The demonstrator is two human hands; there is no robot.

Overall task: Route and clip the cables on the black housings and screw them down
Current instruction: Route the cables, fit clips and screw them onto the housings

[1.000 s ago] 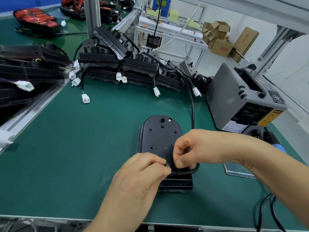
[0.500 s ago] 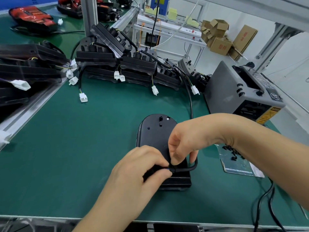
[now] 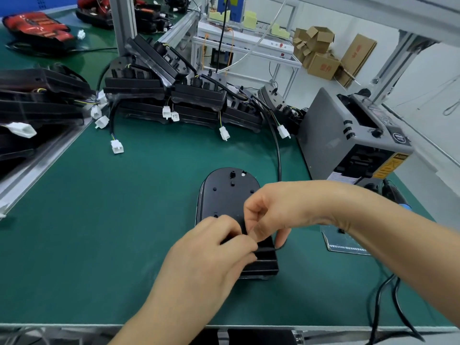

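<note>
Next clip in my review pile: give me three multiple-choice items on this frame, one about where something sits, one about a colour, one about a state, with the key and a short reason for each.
1. Where is the grey machine relative to the black housing under the hands?
A. Behind it and to the right
B. In front of it, at the table edge
C. Far left, on the rail

2. What colour are the connectors on the cable ends lying on the mat?
A. Red
B. White
C. Blue

3. What are the hands doing?
A. Both resting flat on the mat
B. One lifting a cardboard box
C. Both pinching at the near part of the housing

Key: 1 A, the machine stands at the mat's right rear. 2 B, each plug is plainly white. 3 C, the left hand and right hand meet fingertip to fingertip over the housing, where a black cable leads in.
</note>
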